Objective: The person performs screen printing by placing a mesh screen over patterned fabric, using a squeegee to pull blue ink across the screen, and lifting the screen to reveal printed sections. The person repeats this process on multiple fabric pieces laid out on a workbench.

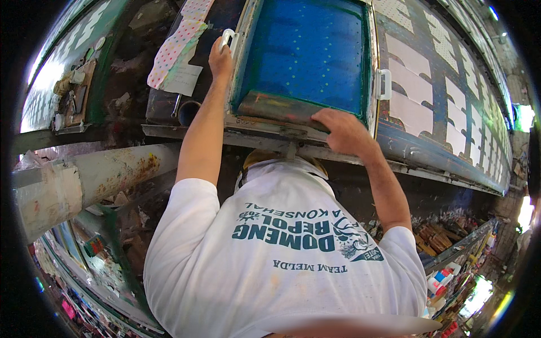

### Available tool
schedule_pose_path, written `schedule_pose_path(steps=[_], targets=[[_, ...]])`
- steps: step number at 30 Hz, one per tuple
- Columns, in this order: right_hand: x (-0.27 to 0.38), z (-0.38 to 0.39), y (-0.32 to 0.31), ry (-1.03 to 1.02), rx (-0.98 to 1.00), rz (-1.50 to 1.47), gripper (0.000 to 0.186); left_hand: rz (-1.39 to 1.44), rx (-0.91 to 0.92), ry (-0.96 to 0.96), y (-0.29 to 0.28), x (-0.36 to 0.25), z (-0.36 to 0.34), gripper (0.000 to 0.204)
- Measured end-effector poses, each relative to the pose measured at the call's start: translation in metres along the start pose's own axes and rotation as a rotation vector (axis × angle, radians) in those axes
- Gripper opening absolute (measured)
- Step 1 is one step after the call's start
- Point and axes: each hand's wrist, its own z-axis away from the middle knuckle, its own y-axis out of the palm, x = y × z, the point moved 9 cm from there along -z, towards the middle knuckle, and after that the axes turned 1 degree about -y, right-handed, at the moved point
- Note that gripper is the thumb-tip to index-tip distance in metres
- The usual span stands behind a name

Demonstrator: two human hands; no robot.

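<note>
My left hand (221, 58) is closed round a white handle (227, 39) on the left side of a metal-framed screen (372, 53). Inside the frame is blue mesh (301, 45) with rows of small pale dots and a green border. A long, stained squeegee-like bar (270, 107) lies across the near end of the mesh. My right hand (338, 127) grips the right end of this bar with curled fingers; its fingertips are partly hidden. A second white handle (384, 84) sits on the right side of the frame, free of my hands.
Pale cut pieces (408, 73) lie in rows on the right-hand table. Dotted and white sheets (174, 56) lie left of the screen. A rusty pipe (112, 180) runs at lower left, and a tray of wooden pieces (445, 236) is at lower right. A white-shirted torso (287, 214) fills the bottom.
</note>
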Motion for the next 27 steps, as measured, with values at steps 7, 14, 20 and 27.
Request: schedule_pose_path(steps=[7,14,20,27], targets=[[-0.036,-0.046,-0.009,0.428,-0.065,0.127,0.042,-0.026,-0.027,0.035,-0.003,-0.012,0.006,0.053],[-0.031,-0.044,-0.007,0.44,-0.121,0.131,0.036,-0.054,-0.049,0.057,-0.011,-0.031,0.014,0.055],[-0.03,-0.034,-0.021,0.499,-0.07,0.15,0.034,-0.069,-0.066,0.045,-0.011,-0.031,0.017,0.052],[-0.007,-0.012,0.01,0.424,-0.12,0.175,0.041,-0.121,-0.057,0.045,-0.008,-0.027,0.012,0.051]])
